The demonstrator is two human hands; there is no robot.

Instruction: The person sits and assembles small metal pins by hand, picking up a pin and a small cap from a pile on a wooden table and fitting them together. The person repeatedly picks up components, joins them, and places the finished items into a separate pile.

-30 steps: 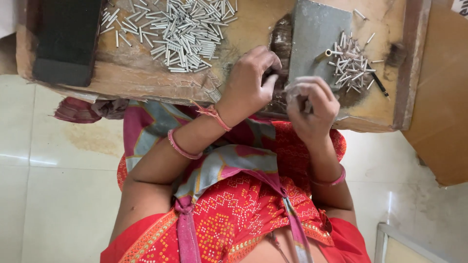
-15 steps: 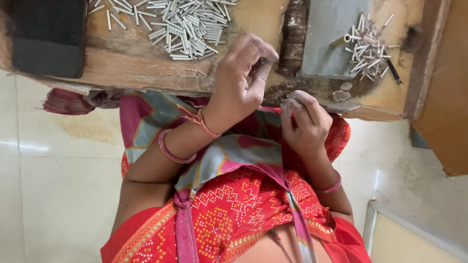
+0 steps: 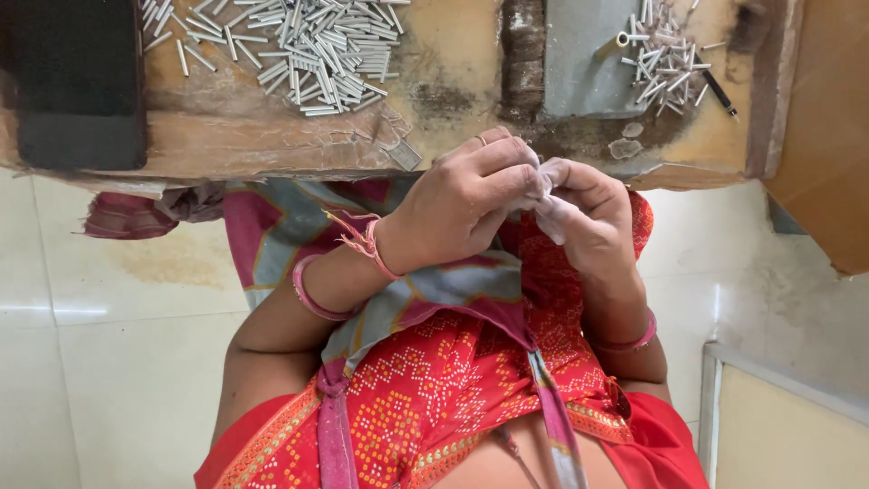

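Just below the table (image 3: 272, 149) edge, left hand (image 3: 466, 204) and right hand (image 3: 588, 213) meet fingertip to fingertip, both pinched narrow on something small; what it is can't be made out, hidden by fingers. Above the left hand, well apart: big pile of small metal tubes (image 3: 308, 45). Above the right hand: smaller tube pile (image 3: 661, 59) on a grey plate (image 3: 579, 63), dark pen (image 3: 721, 93) beside it. Far left of the hands: black block (image 3: 77, 81).
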